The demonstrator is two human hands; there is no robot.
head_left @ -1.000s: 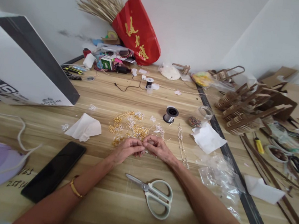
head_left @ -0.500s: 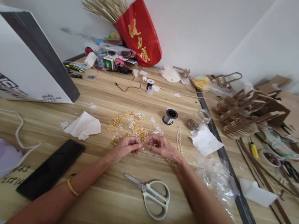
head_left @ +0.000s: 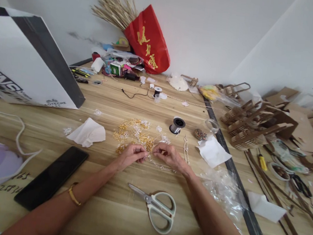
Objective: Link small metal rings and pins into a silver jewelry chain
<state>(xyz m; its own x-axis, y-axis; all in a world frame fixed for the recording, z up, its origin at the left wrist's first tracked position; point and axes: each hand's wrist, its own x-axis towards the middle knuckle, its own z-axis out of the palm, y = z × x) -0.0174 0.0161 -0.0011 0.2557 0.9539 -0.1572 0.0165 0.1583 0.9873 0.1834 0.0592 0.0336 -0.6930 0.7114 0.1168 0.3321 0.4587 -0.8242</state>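
The end of a thin chain (head_left: 164,168) is pinched in the left hand (head_left: 132,156), and its length is laid on the table (head_left: 106,210), just on the near side of the right hand (head_left: 168,155). The right hand is held narrow; whether anything is gripped there cannot be told. Gold and silver bits (head_left: 143,133) are scattered just beyond both hands, and scissors (head_left: 150,199) are laid nearer the body.

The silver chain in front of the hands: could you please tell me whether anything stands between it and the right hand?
Nothing visible does: the silver chain lies on the table, just on the wearer's side of the right hand. The scissors lie nearer the wearer, outside that gap.
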